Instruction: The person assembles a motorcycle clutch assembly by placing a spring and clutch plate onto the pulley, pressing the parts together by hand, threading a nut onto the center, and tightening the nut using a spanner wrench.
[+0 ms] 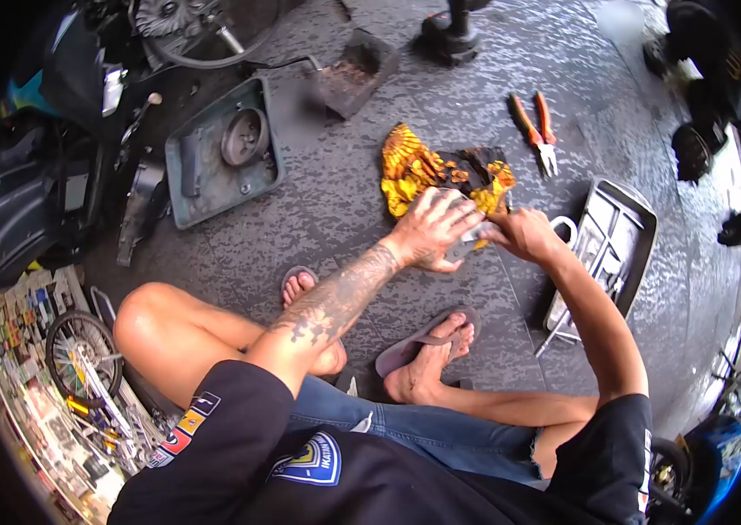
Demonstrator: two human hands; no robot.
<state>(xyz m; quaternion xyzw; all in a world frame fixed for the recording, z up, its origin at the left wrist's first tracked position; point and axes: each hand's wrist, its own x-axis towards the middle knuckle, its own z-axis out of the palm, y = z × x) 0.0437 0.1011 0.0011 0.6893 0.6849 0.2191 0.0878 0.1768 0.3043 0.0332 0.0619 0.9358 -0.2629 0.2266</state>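
Note:
My left hand (436, 229), on the tattooed arm, is closed over a rounded grey metal part (474, 234), its fingers spread across the top. Most of that part is hidden under the palm and fingers. My right hand (523, 233) meets it from the right side with curled fingers, the thumb toward the part. What those fingers hold is too small and covered to make out. Just beyond both hands, a crumpled yellow cloth (405, 166) with dark oily stains lies on the floor. A pair of pliers (535, 131) with orange handles rests past the cloth.
A metal tool tray (554, 311) with several tools stands by my right forearm. To the left is a grey tray (179, 210) holding a round part (245, 137). Motorcycle parts and a wheel (204, 61) stand at upper left. Another person (720, 87) is at upper right.

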